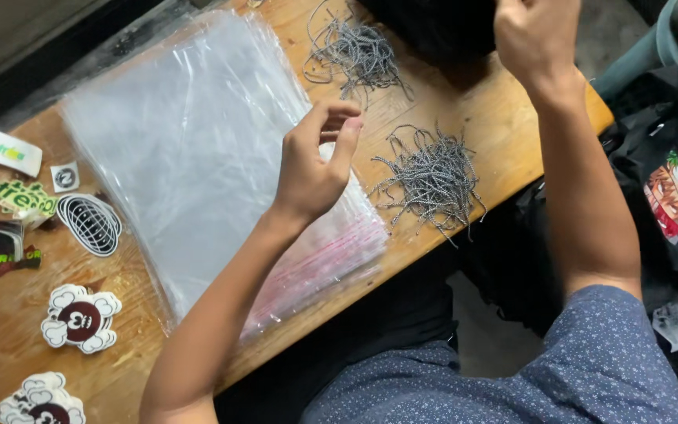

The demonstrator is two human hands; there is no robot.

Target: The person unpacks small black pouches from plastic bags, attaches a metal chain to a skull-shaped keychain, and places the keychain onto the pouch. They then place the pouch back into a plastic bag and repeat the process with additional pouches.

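The stack of clear plastic bags (190, 149) lies flat on the wooden table (464, 102), spread beneath my left hand (315, 169). That hand hovers above the stack's right part, near the red-striped edge, with thumb and fingertips (347, 118) curled toward each other in a loose pinch; whether they hold the top bag's film or anything else I cannot tell. Just right of the stack lies a heap of grey speckled cord loops (433, 177), and a second heap (355, 51) sits farther up the table. My right hand (535, 35) is raised at the top edge, closed into a fist against a dark bundle (433, 27); what it grips I cannot make out. Left of the bags, stickers (80, 318) are stuck across the wood. My blue dotted sleeve (606, 361) shows at the bottom.
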